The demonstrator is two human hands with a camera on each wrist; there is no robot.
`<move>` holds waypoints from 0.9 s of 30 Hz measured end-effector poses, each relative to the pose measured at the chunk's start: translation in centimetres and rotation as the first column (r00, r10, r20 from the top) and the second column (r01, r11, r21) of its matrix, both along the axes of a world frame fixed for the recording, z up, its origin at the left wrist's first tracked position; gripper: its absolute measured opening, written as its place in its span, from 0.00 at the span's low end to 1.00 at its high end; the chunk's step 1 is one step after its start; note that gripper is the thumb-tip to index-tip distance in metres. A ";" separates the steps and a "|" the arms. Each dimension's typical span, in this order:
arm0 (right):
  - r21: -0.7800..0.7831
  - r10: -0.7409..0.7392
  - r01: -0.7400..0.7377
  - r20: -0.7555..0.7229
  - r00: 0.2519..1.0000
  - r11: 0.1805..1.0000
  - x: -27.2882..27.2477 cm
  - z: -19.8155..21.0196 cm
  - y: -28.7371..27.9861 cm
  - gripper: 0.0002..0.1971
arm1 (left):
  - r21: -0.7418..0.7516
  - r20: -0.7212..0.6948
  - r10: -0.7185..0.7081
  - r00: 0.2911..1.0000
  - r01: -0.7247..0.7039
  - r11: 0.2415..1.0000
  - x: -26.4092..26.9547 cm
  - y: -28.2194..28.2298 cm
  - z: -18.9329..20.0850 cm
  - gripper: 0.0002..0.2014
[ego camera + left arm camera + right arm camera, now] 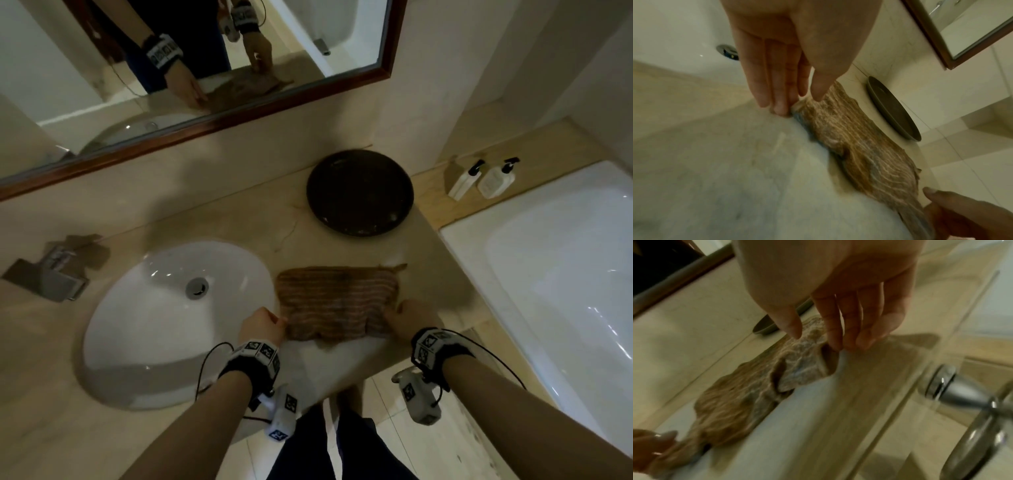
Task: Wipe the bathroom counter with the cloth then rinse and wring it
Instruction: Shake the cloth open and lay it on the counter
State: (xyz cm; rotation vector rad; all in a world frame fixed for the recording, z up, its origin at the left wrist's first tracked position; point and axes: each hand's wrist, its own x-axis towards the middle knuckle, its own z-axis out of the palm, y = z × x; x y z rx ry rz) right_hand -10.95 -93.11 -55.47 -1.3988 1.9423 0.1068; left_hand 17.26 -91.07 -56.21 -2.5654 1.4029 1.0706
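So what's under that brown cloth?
The cloth lies flat on the counter, beside the sink. Both hands' fingers pinch its near corners. Whatever lies under its middle is covered.

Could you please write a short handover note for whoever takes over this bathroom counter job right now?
Left hand: pinches the cloth's near-left corner.
Right hand: pinches its near-right corner.
Cloth: spread flat on the counter, between the sink and the bathtub, nearer than the dark plate.
Done: I cannot tell how much has been wiped.
Left: finish wiping, then rinse and wring.
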 end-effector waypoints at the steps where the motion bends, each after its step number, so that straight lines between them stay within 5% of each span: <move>1: -0.008 -0.020 0.020 0.054 0.998 1.000 0.1 -0.2 0.7 0.24 | 0.018 -0.008 0.012 1.000 -0.012 1.000 -0.3 0.5 0.0 0.12; 5: 0.000 -0.187 0.192 0.214 0.959 0.981 0.9 -1.6 2.9 0.08 | 0.039 -0.029 0.087 0.996 -0.086 0.996 -0.8 2.0 -0.2 0.14; 9: 0.071 -0.388 0.382 0.214 0.896 0.921 1.3 -1.6 3.6 0.09 | 0.052 -0.087 0.146 0.985 -0.142 0.989 -0.6 1.7 -0.3 0.17; 13: 0.119 -0.220 0.208 0.094 0.971 0.971 1.8 -1.1 3.1 0.16 | 0.042 -0.069 0.121 0.990 -0.119 0.992 -0.2 1.1 -0.4 0.14; 18: 0.095 -0.029 0.042 -0.135 0.990 0.995 -0.4 0.4 1.4 0.10 | 0.035 0.063 -0.047 0.997 0.045 0.998 1.9 0.5 0.5 0.09; 21: 0.079 -0.063 0.070 -0.087 0.994 0.994 -0.7 1.3 0.8 0.10 | -0.010 0.073 -0.088 0.993 0.089 0.996 1.9 0.6 1.3 0.12; 25: -0.251 0.100 -0.103 -0.024 0.995 0.963 1.3 1.2 0.4 0.15 | -0.317 0.219 -0.374 0.901 0.428 0.846 -1.5 0.6 1.6 0.23; 27: -0.330 0.204 -0.179 0.045 0.978 0.927 3.6 0.8 0.8 0.22 | -0.297 0.201 -0.500 0.842 0.539 0.788 -3.5 0.4 1.0 0.28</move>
